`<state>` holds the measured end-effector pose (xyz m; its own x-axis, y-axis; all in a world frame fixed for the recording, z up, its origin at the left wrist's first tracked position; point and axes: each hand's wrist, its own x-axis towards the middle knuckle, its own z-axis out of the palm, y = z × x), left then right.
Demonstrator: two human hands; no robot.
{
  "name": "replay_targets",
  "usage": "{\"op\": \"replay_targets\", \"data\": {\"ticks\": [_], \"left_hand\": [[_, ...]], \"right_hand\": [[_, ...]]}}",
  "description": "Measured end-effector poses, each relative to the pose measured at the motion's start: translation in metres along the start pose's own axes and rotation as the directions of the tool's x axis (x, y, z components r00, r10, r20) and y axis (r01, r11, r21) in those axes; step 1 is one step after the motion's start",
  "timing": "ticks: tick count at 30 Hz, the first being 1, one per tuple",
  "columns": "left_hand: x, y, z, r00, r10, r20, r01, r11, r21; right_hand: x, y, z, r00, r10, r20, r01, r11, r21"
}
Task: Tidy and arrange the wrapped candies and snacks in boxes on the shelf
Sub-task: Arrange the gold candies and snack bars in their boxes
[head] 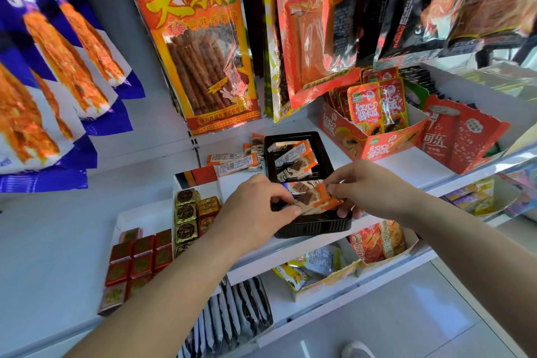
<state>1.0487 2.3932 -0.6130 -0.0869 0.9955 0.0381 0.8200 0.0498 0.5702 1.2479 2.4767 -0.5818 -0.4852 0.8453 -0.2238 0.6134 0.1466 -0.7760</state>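
Note:
A black plastic tray (pixel 315 225) sits on the white shelf, holding several wrapped chocolate wafer candies with orange ends (pixel 296 155). My left hand (pixel 252 206) and my right hand (pixel 369 183) both pinch a small stack of these wafer candies (pixel 315 199) over the near end of the tray. More of the same candies (pixel 232 163) lie loose on the shelf, left of the tray's far end. A white box beside the tray holds gold foil squares (pixel 186 212) and red foil squares (pixel 139 259).
An orange display box of papaya snack packets (pixel 372 148) and a red cola-print box (pixel 462 139) stand at the right. Large snack bags (pixel 200 46) hang above. A lower shelf holds an open box of yellow packets (pixel 319 267) and dark upright packets (pixel 241 314).

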Motion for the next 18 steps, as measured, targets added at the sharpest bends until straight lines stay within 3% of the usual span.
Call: {"op": "replay_targets", "data": {"ticks": [3, 7, 13, 18], "left_hand": [[0.000, 0.005, 0.005, 1.000, -0.010, -0.028, 0.010, 1.000, 0.017], [0.001, 0.003, 0.006, 0.999, -0.004, -0.035, 0.005, 1.000, 0.028], [0.002, -0.003, 0.003, 0.998, -0.024, -0.062, 0.022, 0.999, -0.027], [0.002, -0.003, 0.000, 1.000, 0.007, -0.006, -0.007, 0.999, 0.032]], "right_hand": [[-0.001, -0.004, 0.004, 1.000, 0.008, -0.004, -0.008, 1.000, 0.030], [0.002, -0.005, 0.013, 0.995, -0.035, -0.099, 0.022, 0.992, -0.126], [0.007, 0.002, 0.019, 0.997, 0.013, -0.081, -0.008, 0.998, 0.068], [0.007, 0.003, 0.017, 0.989, -0.105, -0.099, 0.079, 0.968, -0.240]]}}
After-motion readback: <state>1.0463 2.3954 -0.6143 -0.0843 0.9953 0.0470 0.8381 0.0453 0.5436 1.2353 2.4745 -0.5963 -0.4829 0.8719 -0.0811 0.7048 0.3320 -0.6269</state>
